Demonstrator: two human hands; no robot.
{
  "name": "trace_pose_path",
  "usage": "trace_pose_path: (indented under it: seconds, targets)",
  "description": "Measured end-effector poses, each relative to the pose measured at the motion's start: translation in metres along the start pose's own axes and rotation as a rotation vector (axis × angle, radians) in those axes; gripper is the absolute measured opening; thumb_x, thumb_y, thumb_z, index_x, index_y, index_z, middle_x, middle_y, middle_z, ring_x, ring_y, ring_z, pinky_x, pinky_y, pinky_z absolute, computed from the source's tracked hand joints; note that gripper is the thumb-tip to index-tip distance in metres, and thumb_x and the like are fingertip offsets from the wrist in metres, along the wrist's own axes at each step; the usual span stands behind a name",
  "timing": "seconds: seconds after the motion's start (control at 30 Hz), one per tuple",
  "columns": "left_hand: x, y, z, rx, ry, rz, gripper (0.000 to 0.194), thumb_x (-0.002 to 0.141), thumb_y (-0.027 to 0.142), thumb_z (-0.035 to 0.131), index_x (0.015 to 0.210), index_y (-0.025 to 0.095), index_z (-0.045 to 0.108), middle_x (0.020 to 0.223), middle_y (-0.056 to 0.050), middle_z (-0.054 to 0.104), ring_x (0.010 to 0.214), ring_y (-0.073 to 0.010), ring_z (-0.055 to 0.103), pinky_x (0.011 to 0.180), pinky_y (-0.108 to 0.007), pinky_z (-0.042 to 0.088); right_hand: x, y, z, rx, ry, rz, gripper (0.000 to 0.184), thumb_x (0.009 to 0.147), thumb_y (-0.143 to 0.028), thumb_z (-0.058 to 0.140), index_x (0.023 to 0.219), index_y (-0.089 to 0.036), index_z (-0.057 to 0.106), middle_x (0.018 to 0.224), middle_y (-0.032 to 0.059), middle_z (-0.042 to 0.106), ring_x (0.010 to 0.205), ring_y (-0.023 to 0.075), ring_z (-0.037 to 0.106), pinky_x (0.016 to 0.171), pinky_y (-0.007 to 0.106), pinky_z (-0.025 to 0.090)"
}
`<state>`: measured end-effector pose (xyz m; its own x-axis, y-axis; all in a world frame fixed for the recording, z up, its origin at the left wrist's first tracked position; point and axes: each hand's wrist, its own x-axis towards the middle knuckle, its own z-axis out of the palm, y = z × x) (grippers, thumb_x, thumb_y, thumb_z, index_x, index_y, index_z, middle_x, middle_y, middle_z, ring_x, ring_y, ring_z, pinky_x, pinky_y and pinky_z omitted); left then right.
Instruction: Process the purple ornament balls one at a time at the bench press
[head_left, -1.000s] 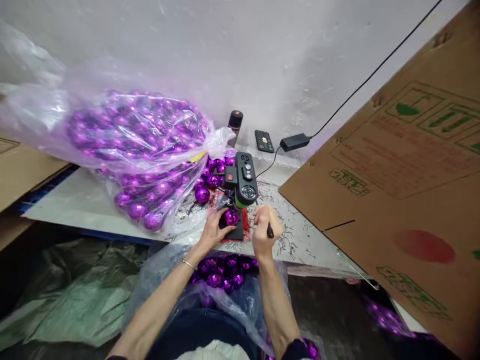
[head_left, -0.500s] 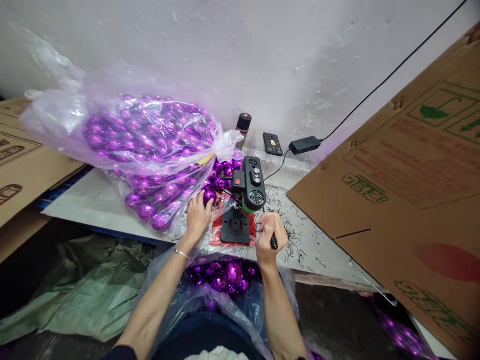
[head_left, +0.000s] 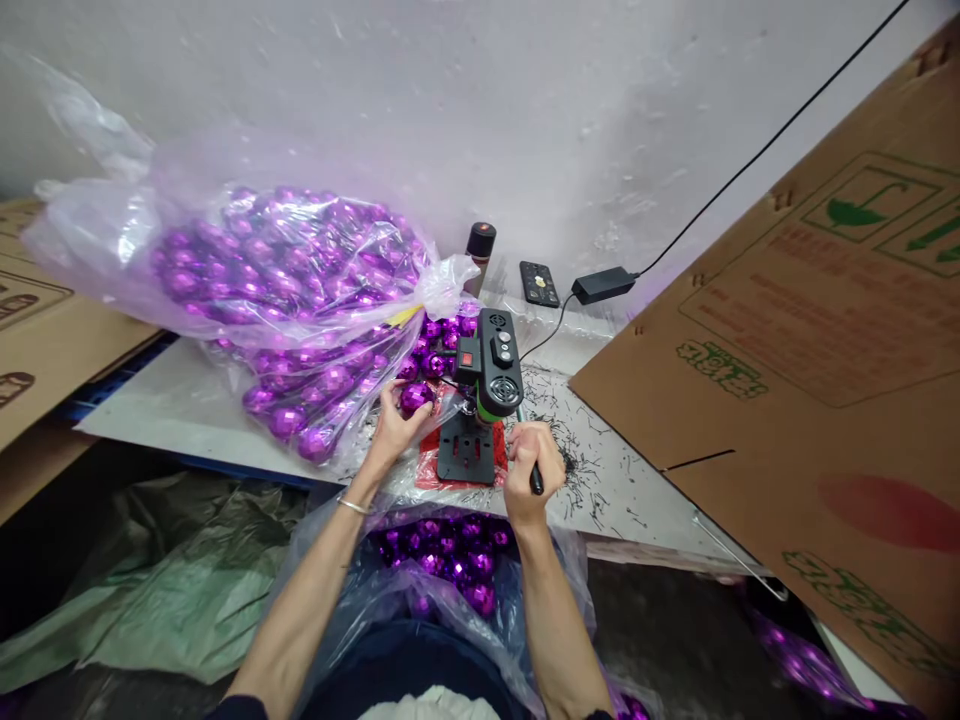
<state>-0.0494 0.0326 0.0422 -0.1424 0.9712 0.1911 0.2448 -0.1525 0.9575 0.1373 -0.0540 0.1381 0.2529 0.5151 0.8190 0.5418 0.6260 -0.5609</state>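
My left hand (head_left: 393, 425) has its thumb and fingers around a shiny purple faceted bauble (head_left: 417, 398), at the mouth of the clear bag. My right hand (head_left: 535, 462) is closed in a fist around a lever handle (head_left: 536, 482), whose black end pokes out below the fingers. The lever belongs to a small black bench drill press (head_left: 500, 362) with a red switch, standing between my hands. Its slotted black base plate (head_left: 466, 468) lies on a red sheet and carries no bauble. More purple baubles (head_left: 450, 332) are heaped just behind and left of the machine.
A big clear bag of purple baubles (head_left: 285, 260) fills the table's left. Below the table edge, an open plastic bag (head_left: 330, 590) holds more baubles. A large carton (head_left: 810, 380) stands right. A spray can (head_left: 480, 250), phone (head_left: 539, 284) and power adapter (head_left: 602, 286) sit behind. Dark shavings litter the tabletop.
My left hand has drawn the bauble slightly toward me, and more of it shows between the fingers. My right hand stays on the lever. The whole view has shifted a little.
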Motion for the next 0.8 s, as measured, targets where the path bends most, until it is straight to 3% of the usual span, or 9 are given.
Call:
trace_pose_path:
  seconds: [0.1,0.23,0.37,0.5,0.63,0.8]
  targets:
    - [-0.019,0.01,-0.01,-0.226,-0.032,-0.13,0.073,0.077,0.055,0.082,0.135,0.023,0.051,0.115,-0.009,0.071,0.103,-0.0267,0.072,0.097,-0.046,0.059,0.0,-0.001,0.0,0.002,0.001,0.004,0.037,0.104,-0.013,0.043,0.069,-0.023,0.048,0.067,-0.0022,0.054,0.066,0.0135,0.057,0.062,0.031,0.042]
    - [-0.042,0.016,-0.006,-0.36,-0.19,-0.21,0.065,0.083,0.058,0.074,0.137,0.025,0.058,0.131,-0.01,0.069,0.114,-0.0283,0.071,0.102,-0.046,0.058,0.004,-0.004,0.0,0.009,0.007,0.038,0.038,0.105,-0.016,0.043,0.068,-0.024,0.047,0.065,-0.0028,0.052,0.066,0.0136,0.056,0.063,0.031,0.042]
    - [-0.053,0.008,0.016,-0.21,-0.246,-0.056,0.068,0.085,0.055,0.074,0.142,0.022,0.058,0.145,-0.014,0.064,0.13,-0.0324,0.065,0.116,-0.05,0.049,0.013,-0.01,-0.002,0.003,-0.033,0.099,0.039,0.106,-0.02,0.043,0.067,-0.024,0.045,0.065,-0.0034,0.05,0.064,0.0124,0.054,0.063,0.03,0.042]
    - [-0.054,0.0,0.032,0.033,-0.293,0.096,0.066,0.085,0.047,0.078,0.142,0.02,0.057,0.141,-0.016,0.068,0.125,-0.0321,0.069,0.11,-0.049,0.054,0.022,-0.013,-0.004,-0.003,-0.061,0.112,0.039,0.106,-0.021,0.043,0.068,-0.023,0.044,0.066,-0.0034,0.049,0.064,0.0118,0.053,0.062,0.029,0.041]
    - [-0.051,0.001,0.037,0.188,-0.296,0.198,0.056,0.088,0.045,0.077,0.135,0.021,0.06,0.129,-0.012,0.074,0.117,-0.0312,0.073,0.104,-0.049,0.059,0.023,-0.015,-0.003,-0.005,-0.048,0.099,0.039,0.106,-0.021,0.043,0.068,-0.024,0.044,0.066,-0.0035,0.049,0.063,0.0116,0.052,0.061,0.029,0.041]
    - [-0.049,0.001,0.039,0.265,-0.273,0.288,0.053,0.089,0.042,0.077,0.134,0.021,0.059,0.128,-0.012,0.073,0.119,-0.0308,0.072,0.103,-0.047,0.059,0.018,-0.012,-0.002,-0.008,-0.035,0.091,0.038,0.106,-0.021,0.043,0.069,-0.024,0.045,0.065,-0.0032,0.05,0.064,0.0122,0.054,0.062,0.029,0.043]
